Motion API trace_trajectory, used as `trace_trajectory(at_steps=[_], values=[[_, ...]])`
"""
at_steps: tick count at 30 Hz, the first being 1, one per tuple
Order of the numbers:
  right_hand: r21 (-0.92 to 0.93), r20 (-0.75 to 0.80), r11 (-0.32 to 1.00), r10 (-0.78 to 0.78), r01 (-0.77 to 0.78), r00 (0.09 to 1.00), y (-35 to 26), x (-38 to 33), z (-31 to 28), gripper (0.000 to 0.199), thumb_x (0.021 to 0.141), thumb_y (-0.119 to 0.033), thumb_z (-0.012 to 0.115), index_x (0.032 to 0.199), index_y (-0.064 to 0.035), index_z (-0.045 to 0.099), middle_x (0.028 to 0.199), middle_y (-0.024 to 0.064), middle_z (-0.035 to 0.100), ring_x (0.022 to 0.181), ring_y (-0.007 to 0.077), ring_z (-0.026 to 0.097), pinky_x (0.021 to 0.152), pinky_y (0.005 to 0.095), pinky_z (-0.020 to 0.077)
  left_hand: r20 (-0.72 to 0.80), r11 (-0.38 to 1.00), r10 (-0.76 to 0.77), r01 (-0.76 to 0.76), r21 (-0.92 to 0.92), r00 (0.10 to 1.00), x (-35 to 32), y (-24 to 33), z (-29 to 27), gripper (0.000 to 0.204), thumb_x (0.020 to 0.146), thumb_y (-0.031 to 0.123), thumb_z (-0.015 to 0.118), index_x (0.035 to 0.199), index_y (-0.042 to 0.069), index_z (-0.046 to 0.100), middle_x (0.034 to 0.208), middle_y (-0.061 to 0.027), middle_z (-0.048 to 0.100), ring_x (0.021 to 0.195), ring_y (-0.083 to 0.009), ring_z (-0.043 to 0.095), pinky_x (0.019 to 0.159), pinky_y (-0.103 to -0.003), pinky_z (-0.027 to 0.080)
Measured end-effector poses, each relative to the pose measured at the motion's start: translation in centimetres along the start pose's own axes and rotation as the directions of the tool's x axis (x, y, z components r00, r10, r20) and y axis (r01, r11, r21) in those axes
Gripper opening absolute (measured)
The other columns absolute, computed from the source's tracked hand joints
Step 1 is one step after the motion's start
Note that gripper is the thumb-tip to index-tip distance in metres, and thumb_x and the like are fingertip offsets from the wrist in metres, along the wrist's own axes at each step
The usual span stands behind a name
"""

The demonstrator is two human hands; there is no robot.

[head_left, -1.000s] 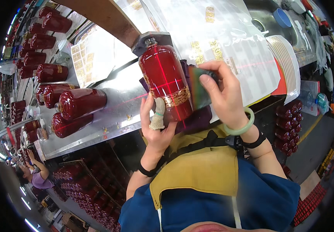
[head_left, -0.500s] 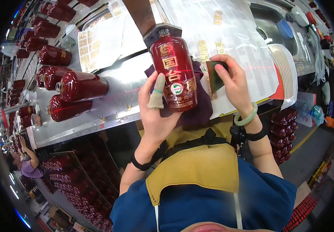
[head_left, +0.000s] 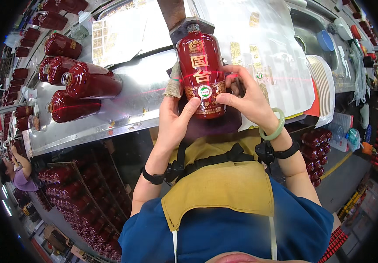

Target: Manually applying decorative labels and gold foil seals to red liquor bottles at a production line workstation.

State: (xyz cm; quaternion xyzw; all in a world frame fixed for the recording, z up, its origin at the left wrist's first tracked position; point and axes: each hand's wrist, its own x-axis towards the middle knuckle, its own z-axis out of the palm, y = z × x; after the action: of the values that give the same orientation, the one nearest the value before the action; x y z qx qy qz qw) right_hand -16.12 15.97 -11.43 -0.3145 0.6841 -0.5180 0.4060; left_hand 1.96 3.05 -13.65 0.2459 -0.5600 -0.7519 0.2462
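Observation:
A red glass bottle [head_left: 200, 65] with gold decoration lies on its back, its neck at a dark metal holder [head_left: 191, 25]. My left hand [head_left: 175, 120] grips its lower left side, thumb on the front and fingers behind. A knitted finger cover [head_left: 173, 83] is on one of its fingers. From the lower right, my right hand [head_left: 251, 98] holds the bottle too, its thumb by a round green-and-white sticker [head_left: 204, 91] and its other fingers curled at the side. Under the bottle is a dark purple cloth [head_left: 224, 124]. The dark green flat piece is not visible now.
Several red bottles [head_left: 93, 82] lie on the metal bench [head_left: 143, 90] to the left. Sheets of gold stickers [head_left: 103, 39] lie behind them, and a white sheet with gold strips [head_left: 281, 52] spreads at right. Beyond are stacked white trays [head_left: 321, 87] and a sink holding a blue bowl [head_left: 325, 40].
My right hand has moved left onto the bottle; the dark green flat piece it held has gone from sight. My left thumb has come onto the bottle's lower front.

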Motion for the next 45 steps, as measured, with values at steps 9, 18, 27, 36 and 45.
trace_trajectory(at_steps=[9, 18, 27, 36, 45], values=[[-0.134, -0.132, 0.961, -0.259, 0.242, 0.957, -2.2, -0.8, -0.9, 0.043, 0.102, -0.005, 0.058, 0.144, -0.0035, 0.049, 0.106, 0.0075, 0.061, 0.102, 0.0117, 0.058, 0.091, 0.0276, 0.0481, 0.058, 0.999, 0.013, -0.011, -0.036, 0.998, 0.8, 0.1, -0.2, 0.079, 0.097, 0.003, 0.068, 0.162, -0.003, 0.024, 0.161, -0.0178, 0.04, 0.147, -0.0244, 0.042, 0.122, -0.04, 0.033], [-0.648, 0.415, 0.17, -0.739, 0.742, 0.531, -3.1, -3.4, -0.4, 0.026, 0.075, -0.011, 0.073, 0.1, -0.0126, 0.078, 0.106, 0.001, 0.074, 0.094, 0.0199, 0.067, 0.082, 0.0337, 0.0523, 0.028, 0.97, 0.237, -0.238, 0.055, 0.971, 0.7, -0.8, -0.7, 0.088, 0.108, 0.066, 0.025, 0.166, 0.002, 0.014, 0.169, -0.0201, 0.028, 0.156, -0.0298, 0.028, 0.127, -0.045, 0.02], [-0.643, 0.502, 0.053, -0.725, 0.764, 0.472, -4.5, -3.4, 1.1, 0.028, 0.073, -0.015, 0.072, 0.101, -0.0116, 0.077, 0.104, -0.0007, 0.072, 0.089, 0.0137, 0.064, 0.079, 0.031, 0.0502, 0.021, 0.85, 0.381, -0.359, 0.386, 0.924, -1.0, -0.8, -0.6, 0.11, 0.093, 0.088, 0.016, 0.162, 0.003, 0.026, 0.167, -0.0238, 0.028, 0.152, -0.0362, 0.033, 0.125, -0.048, 0.022], [-0.734, 0.346, 0.149, -0.758, 0.663, 0.554, -2.3, -3.6, -0.6, 0.028, 0.075, -0.013, 0.071, 0.102, -0.0139, 0.079, 0.108, -0.0016, 0.076, 0.095, 0.0165, 0.066, 0.086, 0.0341, 0.0471, 0.2, 0.506, 0.533, -0.499, 0.703, 0.822, -2.8, -2.9, -1.1, 0.108, 0.091, 0.09, 0.021, 0.148, 0.006, 0.058, 0.161, -0.0292, 0.038, 0.143, -0.0437, 0.044, 0.117, -0.053, 0.032], [-0.705, 0.269, 0.205, -0.808, 0.678, 0.524, -2.2, -3.7, -0.4, 0.029, 0.073, -0.006, 0.071, 0.1, -0.0098, 0.079, 0.107, 0.0021, 0.077, 0.089, 0.018, 0.068, 0.08, 0.0329, 0.0482, 0.233, 0.338, 0.529, -0.455, 0.824, 0.816, -4.3, -3.9, -1.7, 0.097, 0.096, 0.082, 0.029, 0.149, 0.006, 0.058, 0.158, -0.0312, 0.042, 0.145, -0.0487, 0.04, 0.117, -0.059, 0.032]])
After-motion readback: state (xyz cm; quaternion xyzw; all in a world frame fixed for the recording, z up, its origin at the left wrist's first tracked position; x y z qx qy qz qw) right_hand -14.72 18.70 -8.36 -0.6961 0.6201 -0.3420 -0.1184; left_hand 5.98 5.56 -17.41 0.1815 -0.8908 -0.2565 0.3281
